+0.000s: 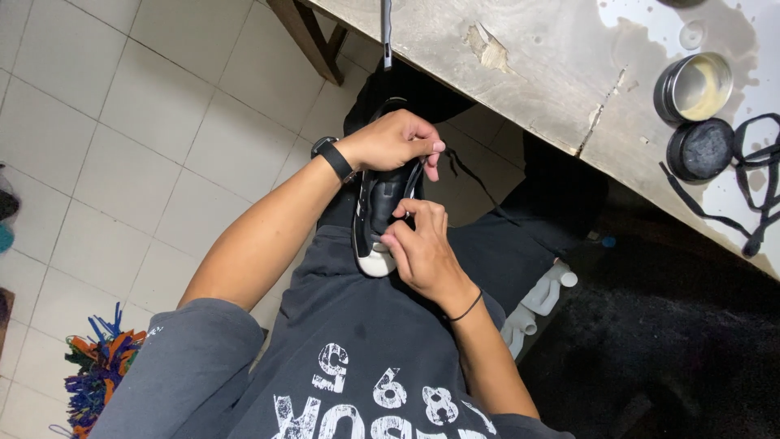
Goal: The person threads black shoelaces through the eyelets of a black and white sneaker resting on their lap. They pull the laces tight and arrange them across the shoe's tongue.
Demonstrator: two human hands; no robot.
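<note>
Nearest, on the lap, a black shoe (379, 213) with a white toe cap lies between both hands, toe pointing toward the person. The right hand (422, 248) rests on the shoe's near end, its grip closed with fingertips pinching at the lacing area. Just beyond, the left hand (392, 140), with a black watch (334, 157) on its wrist, curls over the far end of the shoe, its grip closed on a black lace (479, 185) that trails off toward the right. Farther out stands the worn wooden desk (536, 65), carrying an open round tin (693, 85), its dark lid (701, 149) just beside it, and a loose black lace (760, 175) lying near them at the right edge.
</note>
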